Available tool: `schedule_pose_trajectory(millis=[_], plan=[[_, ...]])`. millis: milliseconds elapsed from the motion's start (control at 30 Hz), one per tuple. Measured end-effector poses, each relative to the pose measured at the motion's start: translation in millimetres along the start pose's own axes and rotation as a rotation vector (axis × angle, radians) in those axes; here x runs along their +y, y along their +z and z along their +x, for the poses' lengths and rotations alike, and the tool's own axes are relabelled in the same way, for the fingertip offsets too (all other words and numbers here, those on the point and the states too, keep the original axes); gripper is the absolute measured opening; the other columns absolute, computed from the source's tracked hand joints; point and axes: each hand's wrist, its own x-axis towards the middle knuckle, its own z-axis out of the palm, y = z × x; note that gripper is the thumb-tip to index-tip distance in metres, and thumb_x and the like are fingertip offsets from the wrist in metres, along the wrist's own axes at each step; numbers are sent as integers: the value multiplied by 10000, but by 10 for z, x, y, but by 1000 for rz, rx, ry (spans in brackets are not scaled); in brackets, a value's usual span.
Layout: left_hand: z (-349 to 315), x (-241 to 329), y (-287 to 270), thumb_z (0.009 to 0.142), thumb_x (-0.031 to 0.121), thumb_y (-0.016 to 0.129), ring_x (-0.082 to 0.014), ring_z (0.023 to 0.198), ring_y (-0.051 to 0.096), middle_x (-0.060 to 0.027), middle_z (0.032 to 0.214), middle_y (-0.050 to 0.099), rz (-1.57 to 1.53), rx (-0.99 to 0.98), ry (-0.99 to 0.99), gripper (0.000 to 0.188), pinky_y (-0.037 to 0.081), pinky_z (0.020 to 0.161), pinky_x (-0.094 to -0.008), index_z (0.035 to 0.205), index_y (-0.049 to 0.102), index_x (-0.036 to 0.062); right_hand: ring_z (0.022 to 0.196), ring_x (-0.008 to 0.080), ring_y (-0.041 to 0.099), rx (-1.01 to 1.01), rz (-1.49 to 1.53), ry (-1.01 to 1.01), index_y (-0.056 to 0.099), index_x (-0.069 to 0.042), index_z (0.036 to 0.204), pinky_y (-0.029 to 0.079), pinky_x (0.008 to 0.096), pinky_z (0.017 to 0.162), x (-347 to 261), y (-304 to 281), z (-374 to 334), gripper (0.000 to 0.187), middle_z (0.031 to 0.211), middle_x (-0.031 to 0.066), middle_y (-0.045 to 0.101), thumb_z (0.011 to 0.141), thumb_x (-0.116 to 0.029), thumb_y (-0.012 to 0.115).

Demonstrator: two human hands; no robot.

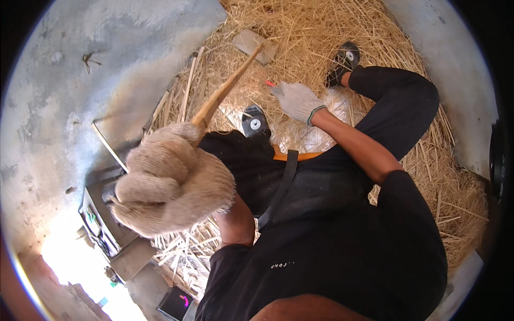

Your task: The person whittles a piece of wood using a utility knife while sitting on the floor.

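Note:
My left hand [174,182], in a thick knitted pale glove, is raised close to the view, its fingers wrapped round a long yellow-brown stick [222,93]. The stick looks like wood or bamboo and tapers to a point, slanting up and away to the right. Its lower end is hidden in the fist. Farther off, over the straw between my feet, my right hand [300,101] wears a similar glove with a green-edged cuff. Its fingers are closed at a small thing with a red end [270,83]. What the rest of that thing is, I cannot make out.
Loose straw [316,32] covers the floor, with a flat grey slab [251,44] on it. My feet wear black sandals [256,124]. Grey walls [107,37] stand on both sides. At the lower left are a box-like shelf [126,235] and a dark flat object [174,303].

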Motion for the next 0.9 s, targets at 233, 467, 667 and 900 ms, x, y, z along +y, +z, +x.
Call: schedule_pose_trajectory(millis=[233, 467, 667, 900], plan=[[136, 85, -148, 1040, 371, 306, -119, 382, 314, 14, 470, 313, 36, -229, -92, 501, 518, 486, -370, 618, 462, 150, 644, 363, 663, 72, 732, 278, 588, 8, 1069, 491, 445, 570, -700, -900, -225, 359, 706, 219, 625, 1027, -329, 472], [145, 221, -212, 1032, 399, 311, -174, 410, 383, -2, 515, 401, 40, -403, -175, 481, 489, 515, -438, 685, 530, 147, 637, 342, 666, 179, 737, -19, 611, -19, 1039, 488, 429, 567, -1058, -962, -503, 284, 688, 178, 628, 1005, -288, 527], [236, 250, -421, 1010, 371, 345, -205, 540, 482, -29, 591, 464, -75, -583, -307, 431, 515, 659, -466, 745, 580, 127, 680, 390, 673, 199, 433, 113, 614, -6, 1005, 524, 438, 572, -754, -411, -202, 269, 752, 228, 660, 1000, -257, 517], [312, 125, -244, 962, 364, 417, -197, 513, 445, -30, 581, 433, -184, -526, -292, 394, 480, 615, -452, 730, 571, 86, 680, 411, 660, 179, 225, 305, 580, 34, 1085, 512, 485, 610, 192, 41, 9, 511, 767, 269, 644, 1031, -443, 407]])
